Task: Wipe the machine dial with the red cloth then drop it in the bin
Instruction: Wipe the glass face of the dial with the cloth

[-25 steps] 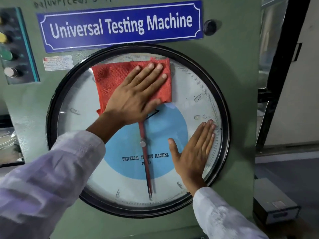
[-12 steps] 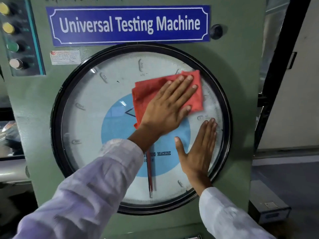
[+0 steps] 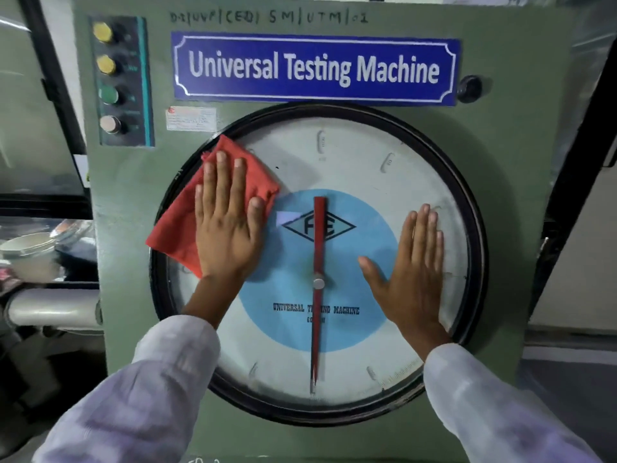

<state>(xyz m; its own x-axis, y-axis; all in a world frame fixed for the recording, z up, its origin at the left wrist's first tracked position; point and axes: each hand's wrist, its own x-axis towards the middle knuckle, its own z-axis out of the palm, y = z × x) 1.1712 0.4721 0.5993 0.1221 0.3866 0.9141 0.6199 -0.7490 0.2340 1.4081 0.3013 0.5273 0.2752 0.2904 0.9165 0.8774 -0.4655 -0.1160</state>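
The big round machine dial has a black rim, white face, blue centre disc and a red needle pointing down. The red cloth lies flat against the dial's upper left, overlapping the black rim. My left hand presses on it with fingers spread and pointing up. My right hand rests flat on the glass at the dial's right side, holding nothing. No bin is in view.
The green machine front carries a blue nameplate, a button panel at upper left and a black knob at upper right. A pale bowl and a white pipe sit left of the machine.
My left hand swept the cloth from the dial's top to the upper right, then across to the upper left edge. My right hand stayed flat on the right side.
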